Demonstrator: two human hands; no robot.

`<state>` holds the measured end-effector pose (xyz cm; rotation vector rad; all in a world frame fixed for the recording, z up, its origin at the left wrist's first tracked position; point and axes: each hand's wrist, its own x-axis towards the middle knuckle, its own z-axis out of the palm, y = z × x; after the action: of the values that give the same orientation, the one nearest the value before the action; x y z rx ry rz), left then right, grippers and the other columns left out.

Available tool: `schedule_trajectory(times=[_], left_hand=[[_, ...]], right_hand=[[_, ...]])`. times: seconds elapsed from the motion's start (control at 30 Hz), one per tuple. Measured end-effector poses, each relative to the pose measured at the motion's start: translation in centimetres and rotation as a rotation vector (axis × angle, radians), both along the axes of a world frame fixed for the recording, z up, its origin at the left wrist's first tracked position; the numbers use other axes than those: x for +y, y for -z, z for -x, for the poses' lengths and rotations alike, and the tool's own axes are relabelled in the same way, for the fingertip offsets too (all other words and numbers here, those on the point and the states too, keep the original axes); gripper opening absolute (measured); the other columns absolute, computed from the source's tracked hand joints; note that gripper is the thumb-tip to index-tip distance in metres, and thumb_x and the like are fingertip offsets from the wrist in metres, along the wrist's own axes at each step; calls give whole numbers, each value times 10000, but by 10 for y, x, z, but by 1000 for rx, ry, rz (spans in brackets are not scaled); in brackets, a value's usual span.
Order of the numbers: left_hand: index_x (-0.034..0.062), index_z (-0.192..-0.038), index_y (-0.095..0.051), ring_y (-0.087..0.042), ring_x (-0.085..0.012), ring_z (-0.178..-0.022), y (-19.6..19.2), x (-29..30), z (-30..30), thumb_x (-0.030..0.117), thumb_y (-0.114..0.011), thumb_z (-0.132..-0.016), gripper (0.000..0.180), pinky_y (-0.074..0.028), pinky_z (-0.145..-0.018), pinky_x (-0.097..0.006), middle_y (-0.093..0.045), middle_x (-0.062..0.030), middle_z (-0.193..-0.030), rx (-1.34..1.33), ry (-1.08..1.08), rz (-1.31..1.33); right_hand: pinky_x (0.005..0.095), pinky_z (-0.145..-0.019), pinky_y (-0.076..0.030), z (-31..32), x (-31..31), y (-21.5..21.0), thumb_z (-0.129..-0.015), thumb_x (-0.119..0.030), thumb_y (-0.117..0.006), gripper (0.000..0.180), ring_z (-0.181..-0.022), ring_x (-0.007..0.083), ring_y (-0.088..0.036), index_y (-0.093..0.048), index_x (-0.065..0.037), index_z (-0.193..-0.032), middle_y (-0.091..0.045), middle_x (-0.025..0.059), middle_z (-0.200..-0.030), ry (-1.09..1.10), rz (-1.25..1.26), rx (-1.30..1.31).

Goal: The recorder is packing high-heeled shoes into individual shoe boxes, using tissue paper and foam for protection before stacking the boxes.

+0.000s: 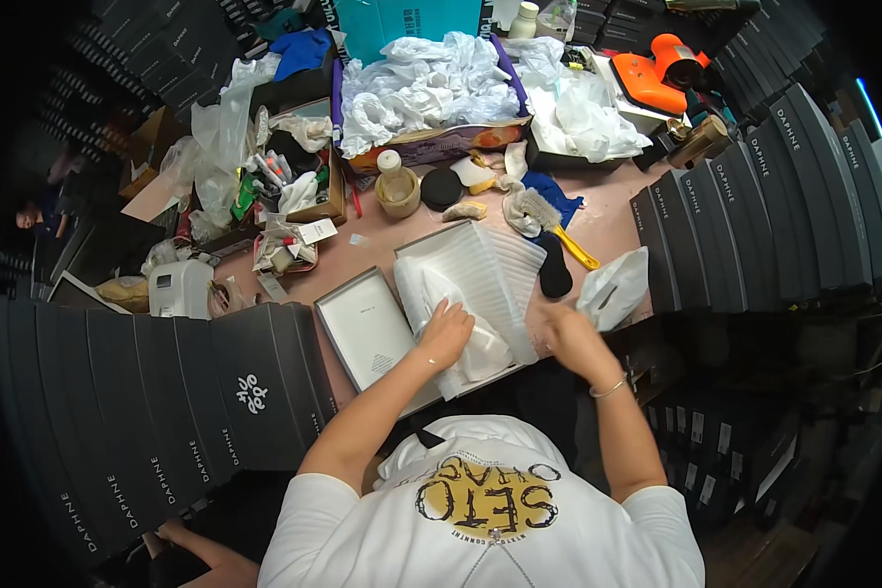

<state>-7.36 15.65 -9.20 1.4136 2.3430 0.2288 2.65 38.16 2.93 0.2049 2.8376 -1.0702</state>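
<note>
One white wrapped bundle (485, 353) lay in the grey box (431, 237) near the front edge of the counter (338, 265), the left hand (446, 334) resting open-fingered on it, apparently for steadiness, while the blurred right hand (575, 340) left its grip impossible to tell.

Packing workshop or stockroom, judged by massed boxes and wrapping materials.

Noted along both sides of the pink desk (333, 269): close ranks of matching dark boxes, left row (176, 392) and right row (745, 225). Noted beyond: further dark stacks (176, 39) at upper left, and white-labelled boxes (696, 441) low at right. Found on the desk, consistent with packing: an open box (431, 236) lined with a ribbed white sheet (508, 269), a shallow box half (363, 318) just beside, a carton (441, 147) heaped with crumpled white wrapping (426, 93). Found also, consistent with cleaning or finishing: a yellow-handled brush (559, 233) and a capped jar (398, 191).
</note>
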Motion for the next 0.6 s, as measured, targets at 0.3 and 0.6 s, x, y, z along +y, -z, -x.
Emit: schedule_trajectory(times=[0.3,0.6], left_hand=[[10,-1203,-551,-484,-340,-1198,-37,-55,-21,7,-572,-751,453,-389,-1016,-400,-513,-180,-1271,-167,-603,-620],[-19,-1092,-596,-620,-225,-908,14,-84,-60,183,-569,-901,280,-512,-801,-326,-619,-151,-1029,-840,-1212,-754]], right_hand=[[419,-1008,-372,23,-84,149,-765,-276,-727,728,-1171,392,-483,-401,27,-1341,-519,266,-1241,-200,130,92],[318,-907,-424,24,-36,51,-773,-105,-668,437,-1024,153,-548,-540,-22,-1182,-608,65,-1108,164,676,129]])
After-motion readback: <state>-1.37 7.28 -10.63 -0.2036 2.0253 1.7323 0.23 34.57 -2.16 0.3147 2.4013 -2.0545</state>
